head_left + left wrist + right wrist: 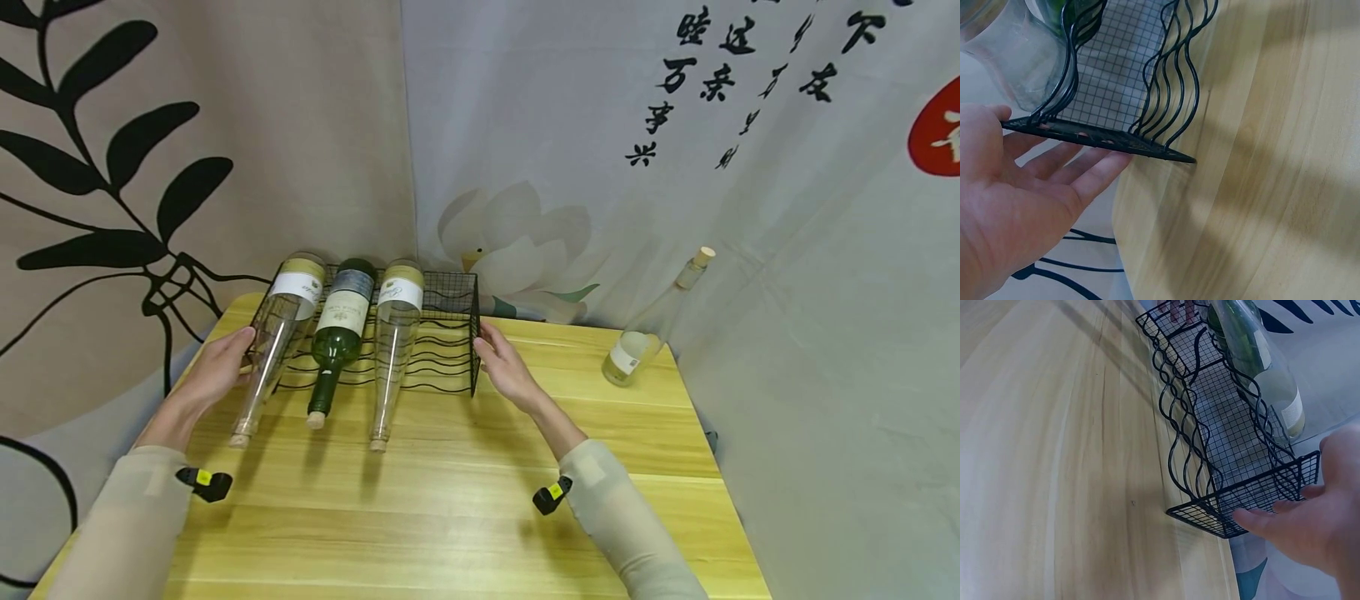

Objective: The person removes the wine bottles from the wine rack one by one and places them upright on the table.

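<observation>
A black wire wine rack (453, 292) with wavy rails stands near the table's back edge. Three corked bottles lie across its top rails, necks toward me: a clear bottle (296, 286) at the left, a green bottle (347, 310) in the middle, another clear bottle (401, 291) to its right. My left hand (213, 371) rests its fairly straight fingers along the rack's left end panel (1097, 139), thumb at the top edge. On the opposite side, my right hand (510, 367) touches the mesh right end panel (1254, 494) with extended fingers.
A clear corked bottle (621, 358) with a white label stands upright at the table's back right. The wooden table (450, 517) extends in front of the rack. Behind it hangs a printed curtain (525, 100). Black branch-like shapes (97, 250) show at the left.
</observation>
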`<state>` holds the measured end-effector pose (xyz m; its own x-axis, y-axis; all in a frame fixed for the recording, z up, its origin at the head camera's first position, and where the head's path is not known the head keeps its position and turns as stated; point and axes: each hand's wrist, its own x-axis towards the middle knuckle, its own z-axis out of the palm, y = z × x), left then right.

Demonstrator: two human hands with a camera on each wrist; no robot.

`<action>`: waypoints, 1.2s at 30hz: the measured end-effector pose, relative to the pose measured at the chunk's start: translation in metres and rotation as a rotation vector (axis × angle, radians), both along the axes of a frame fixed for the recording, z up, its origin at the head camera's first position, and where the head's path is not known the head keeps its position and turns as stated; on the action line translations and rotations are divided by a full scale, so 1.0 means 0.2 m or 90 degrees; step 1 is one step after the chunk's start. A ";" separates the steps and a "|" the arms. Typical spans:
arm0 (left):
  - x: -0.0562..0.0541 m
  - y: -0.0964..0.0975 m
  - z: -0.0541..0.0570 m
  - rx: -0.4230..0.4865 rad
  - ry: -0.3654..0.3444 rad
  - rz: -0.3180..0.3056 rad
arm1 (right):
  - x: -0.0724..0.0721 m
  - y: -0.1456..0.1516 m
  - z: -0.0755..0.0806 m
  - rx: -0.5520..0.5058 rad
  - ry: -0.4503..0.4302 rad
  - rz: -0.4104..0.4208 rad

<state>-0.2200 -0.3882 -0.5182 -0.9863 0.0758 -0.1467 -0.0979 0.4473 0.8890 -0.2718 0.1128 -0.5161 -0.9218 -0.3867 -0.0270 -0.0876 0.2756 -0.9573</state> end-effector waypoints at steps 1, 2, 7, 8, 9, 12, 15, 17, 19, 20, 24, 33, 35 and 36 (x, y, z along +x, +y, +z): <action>0.00 0.00 0.00 0.001 -0.001 0.000 | 0.00 0.00 0.00 -0.002 -0.003 -0.001; 0.00 0.00 0.00 0.001 -0.002 0.001 | 0.00 0.00 0.00 -0.003 -0.007 -0.003; 0.00 0.00 0.01 -0.014 -0.002 0.005 | 0.01 -0.01 -0.01 -0.017 -0.027 -0.009; 0.00 0.00 0.01 -0.016 -0.003 0.005 | 0.01 -0.01 -0.01 -0.020 -0.029 -0.008; 0.00 0.00 0.00 -0.017 -0.003 0.005 | 0.00 -0.01 -0.01 -0.021 -0.030 -0.008; 0.00 0.00 0.00 -0.013 -0.006 0.005 | 0.00 0.00 -0.01 -0.027 -0.034 -0.004; 0.01 0.00 0.00 -0.014 -0.006 0.005 | 0.00 0.00 -0.01 -0.031 -0.036 0.001; 0.00 0.00 0.01 -0.018 -0.006 0.005 | 0.00 0.00 -0.01 -0.031 -0.035 0.006; 0.00 0.00 0.01 -0.021 -0.005 0.005 | 0.00 0.00 0.00 -0.032 -0.034 0.011; 0.00 0.00 0.01 -0.020 -0.005 0.005 | 0.00 0.00 0.00 -0.030 -0.033 0.012; 0.01 0.00 0.01 -0.012 -0.006 0.010 | 0.01 0.01 0.00 -0.025 -0.033 0.017; 0.01 0.01 0.01 -0.015 0.005 0.018 | 0.01 0.01 0.00 -0.017 -0.021 0.019; 0.01 0.01 0.01 -0.018 0.002 0.017 | 0.01 0.01 0.00 -0.017 -0.020 0.019; 0.01 0.01 0.01 -0.020 0.001 0.017 | 0.01 0.01 0.00 -0.017 -0.020 0.018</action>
<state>-0.2188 -0.3864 -0.5162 -0.9881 0.0442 -0.1474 -0.1094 0.4720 0.8748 -0.2705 0.1139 -0.5151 -0.9090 -0.4142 -0.0453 -0.0645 0.2473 -0.9668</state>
